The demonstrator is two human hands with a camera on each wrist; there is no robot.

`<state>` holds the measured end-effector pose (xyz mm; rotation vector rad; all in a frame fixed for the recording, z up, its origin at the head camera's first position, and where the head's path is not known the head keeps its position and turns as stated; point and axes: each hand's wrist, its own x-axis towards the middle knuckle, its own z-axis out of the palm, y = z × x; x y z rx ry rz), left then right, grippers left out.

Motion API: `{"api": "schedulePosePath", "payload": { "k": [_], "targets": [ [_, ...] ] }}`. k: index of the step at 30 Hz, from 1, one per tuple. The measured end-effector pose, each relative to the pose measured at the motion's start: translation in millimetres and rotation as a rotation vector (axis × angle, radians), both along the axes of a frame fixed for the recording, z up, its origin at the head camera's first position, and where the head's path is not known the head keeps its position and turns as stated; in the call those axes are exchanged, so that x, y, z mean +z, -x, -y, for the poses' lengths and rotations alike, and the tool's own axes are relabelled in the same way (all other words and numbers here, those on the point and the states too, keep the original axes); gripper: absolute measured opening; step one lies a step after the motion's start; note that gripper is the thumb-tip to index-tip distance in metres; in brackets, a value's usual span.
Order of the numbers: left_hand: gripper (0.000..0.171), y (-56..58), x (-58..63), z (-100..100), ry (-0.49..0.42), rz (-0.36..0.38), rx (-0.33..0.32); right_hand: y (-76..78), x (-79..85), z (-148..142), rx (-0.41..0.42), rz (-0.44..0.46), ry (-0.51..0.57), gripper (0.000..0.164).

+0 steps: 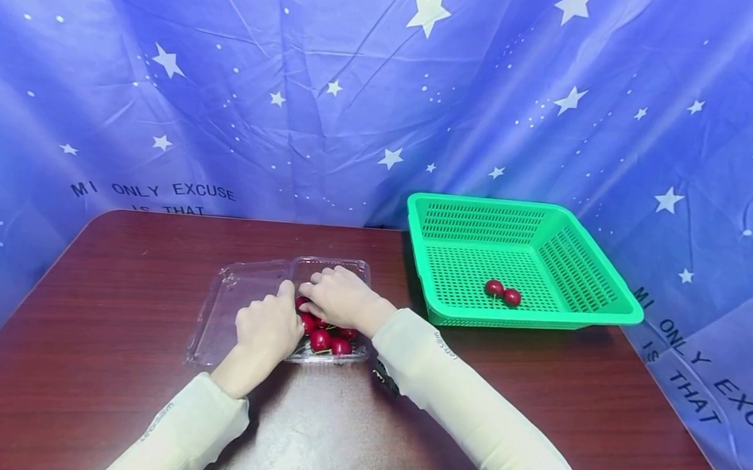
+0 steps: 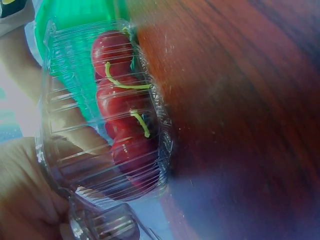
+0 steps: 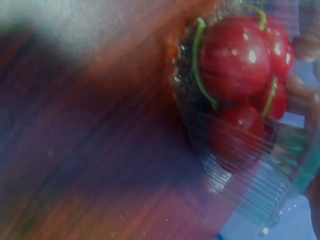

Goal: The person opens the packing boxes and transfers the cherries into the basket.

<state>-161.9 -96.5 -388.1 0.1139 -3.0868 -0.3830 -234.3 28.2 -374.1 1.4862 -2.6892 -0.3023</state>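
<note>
A clear plastic clamshell box [image 1: 332,262] lies with its lid [image 1: 235,313] folded out to the left. Red cherries [image 1: 321,341] with green stems fill part of its base, and through the side wall they show as a row of cherries [image 2: 120,105]. My left hand [image 1: 269,325] grips the box along the hinge side between base and lid. Over the base, my right hand [image 1: 338,298] reaches in from the right, fingers bent down among the cherries. In the right wrist view its fingertips [image 3: 304,92] are right beside the fruit; I cannot tell whether they pinch one.
A green perforated basket [image 1: 538,318] stands at the back right of the brown table [image 1: 125,271], with two cherries [image 1: 502,293] on its floor. Behind the table hangs a blue curtain [image 1: 331,133] with white stars. Both forearms wear pale sleeves [image 1: 464,389].
</note>
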Motion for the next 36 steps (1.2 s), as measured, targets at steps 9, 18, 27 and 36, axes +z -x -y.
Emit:
{"api": "schedulePosePath", "payload": {
  "k": [9,18,27,36],
  "targets": [
    [0.022,0.1,0.3,0,-0.005,-0.006,0.003,-3.3,-2.9,4,-0.034,0.012,-0.023,0.027],
    [0.023,0.9,0.3,0,-0.007,0.013,0.007,-4.2,-5.0,5,-0.055,0.029,-0.049,0.027],
    [0.026,2.4,-0.4,1,-0.006,0.032,0.012,-8.5,-7.6,6,-0.073,0.022,-0.064,0.029],
    [0.024,1.5,-2.0,-1,-0.006,0.006,0.013,-12.7,-11.6,4,-0.072,-0.021,-0.048,0.033]
  ]
}}
